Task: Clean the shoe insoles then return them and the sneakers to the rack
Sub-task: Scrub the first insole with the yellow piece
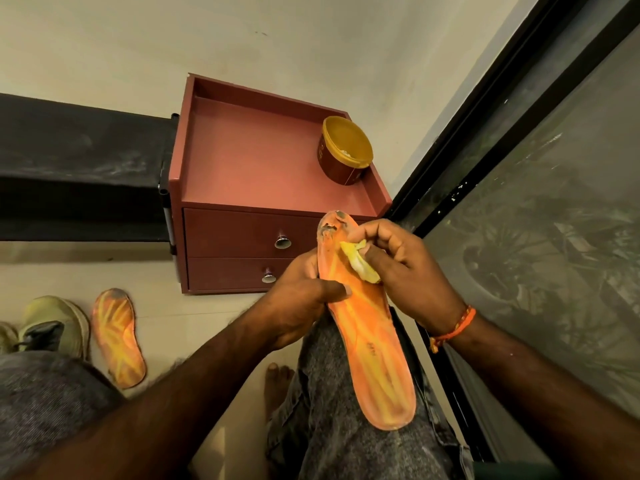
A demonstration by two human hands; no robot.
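An orange insole [374, 355] with yellow streaks rests lengthwise on my right thigh, its worn, grey-stained toe end pointing away from me. My left hand [298, 303] grips its left edge near the toe, thumb on top. My right hand [405, 268] pinches a small yellow cloth [360, 261] and presses it onto the insole's toe area. A second orange insole [117, 337] lies flat on the floor at the lower left. Beside it stands an olive-green sneaker [55, 327], and another sneaker [5, 336] shows only at the left edge.
A red two-drawer cabinet [242, 174] stands against the wall ahead, with a yellow-lidded tub [344, 150] on its top tray. A dark fabric rack shelf [79, 157] runs left of it. A dark-framed glass door [536, 202] lines the right side. My bare foot [277, 382] is on the floor.
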